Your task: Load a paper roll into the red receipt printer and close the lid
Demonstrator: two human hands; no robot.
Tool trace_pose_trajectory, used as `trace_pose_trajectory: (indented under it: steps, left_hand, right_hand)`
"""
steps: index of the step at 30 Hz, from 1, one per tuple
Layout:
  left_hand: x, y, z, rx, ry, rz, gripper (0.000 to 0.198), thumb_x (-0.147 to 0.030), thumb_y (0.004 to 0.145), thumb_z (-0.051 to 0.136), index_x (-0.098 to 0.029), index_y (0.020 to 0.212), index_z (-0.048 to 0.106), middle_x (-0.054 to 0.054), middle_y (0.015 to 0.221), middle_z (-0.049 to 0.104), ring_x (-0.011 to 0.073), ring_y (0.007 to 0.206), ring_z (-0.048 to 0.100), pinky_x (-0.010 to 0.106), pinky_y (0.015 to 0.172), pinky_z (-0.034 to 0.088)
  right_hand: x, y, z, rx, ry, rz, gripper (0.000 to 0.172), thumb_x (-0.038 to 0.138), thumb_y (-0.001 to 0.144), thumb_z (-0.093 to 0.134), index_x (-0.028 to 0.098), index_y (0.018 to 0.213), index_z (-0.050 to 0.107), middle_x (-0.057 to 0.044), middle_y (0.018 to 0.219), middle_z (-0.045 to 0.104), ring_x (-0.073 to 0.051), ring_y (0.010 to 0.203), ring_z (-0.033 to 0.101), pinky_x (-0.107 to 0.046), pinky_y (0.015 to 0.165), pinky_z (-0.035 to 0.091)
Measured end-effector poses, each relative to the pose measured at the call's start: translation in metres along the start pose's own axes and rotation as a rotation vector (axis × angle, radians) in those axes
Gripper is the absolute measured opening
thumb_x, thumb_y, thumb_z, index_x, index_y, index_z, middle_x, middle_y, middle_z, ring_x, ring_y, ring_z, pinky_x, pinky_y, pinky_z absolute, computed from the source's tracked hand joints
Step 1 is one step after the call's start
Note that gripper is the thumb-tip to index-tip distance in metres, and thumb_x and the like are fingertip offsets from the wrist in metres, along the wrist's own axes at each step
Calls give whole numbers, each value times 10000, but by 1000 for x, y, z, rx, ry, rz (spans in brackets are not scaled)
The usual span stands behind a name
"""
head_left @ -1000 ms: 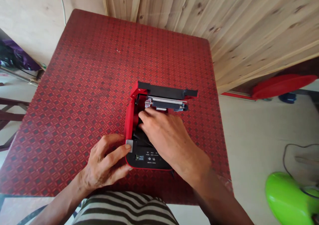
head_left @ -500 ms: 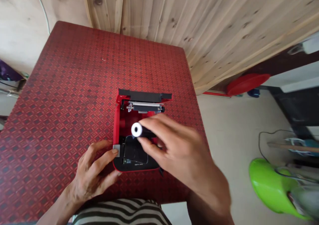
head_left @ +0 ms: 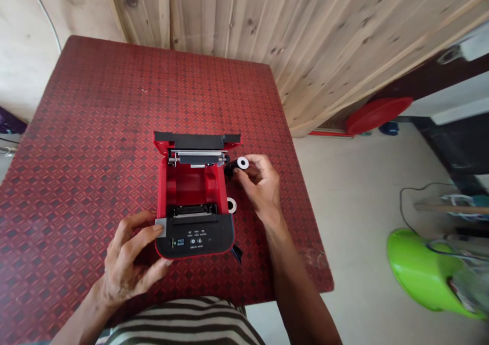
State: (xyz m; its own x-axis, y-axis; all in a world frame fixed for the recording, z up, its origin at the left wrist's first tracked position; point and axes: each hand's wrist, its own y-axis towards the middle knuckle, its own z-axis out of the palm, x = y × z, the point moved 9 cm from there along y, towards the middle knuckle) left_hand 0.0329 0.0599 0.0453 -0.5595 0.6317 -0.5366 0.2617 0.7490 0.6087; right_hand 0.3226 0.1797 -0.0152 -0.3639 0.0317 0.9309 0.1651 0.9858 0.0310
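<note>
A red and black receipt printer [head_left: 196, 238] stands on the table with its lid [head_left: 197, 141] raised and its red paper bay showing bare. My left hand [head_left: 132, 258] grips the printer's front left corner, one fingertip on the grey latch button [head_left: 161, 228] and the thumb against the front. To the right of the printer, my right hand [head_left: 260, 184] pinches a dark paper roll [head_left: 242, 163] whose white end with a dark core faces up. A second roll [head_left: 231, 205] rests against the printer's right side, mostly hidden by it.
Red patterned cloth covers the table [head_left: 95, 110]. A short black strip [head_left: 237, 254] pokes out by the printer's front right corner. Wood panelling [head_left: 229, 19] rises behind the table. A green chair-like object [head_left: 412, 268] stands on the floor at right.
My right hand has carried the paper roll from above the printer to its right side, uncovering the bay and front panel. A black strip no longer lies over the panel. My left hand keeps its grip.
</note>
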Motion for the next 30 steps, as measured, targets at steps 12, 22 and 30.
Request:
trace_pose_trajectory:
  steps: [12,22,30]
  left_hand:
    - [2,1,-1,10,-1,-2,452,-282,915,749,-152,1320,595,155,1179,689,242,1005,700,326,765,611]
    - [0,2,0,15,-3,-5,447,-278,937,732,-174,1340,569,131,1142,667,239,1040,682,340,793,631]
    - [0,-2,1,26,-14,-15,440,-281,954,713,-149,1347,564,166,1231,651,249,1098,690,342,840,639]
  right_hand:
    - [12,-22,-25,20,-172,-5,437,321,886,701,223,1302,611,-100,1154,771,-184,810,722,-354,743,575]
    - [26,-75,11,220,-199,-82,202,218,927,690,225,1124,731,-69,1096,782,-221,982,734,-385,879,589]
    - [107,-79,-32,220,-94,-257,278,203,1002,578,264,1262,656,-78,1243,762,-243,1159,749,-349,921,627]
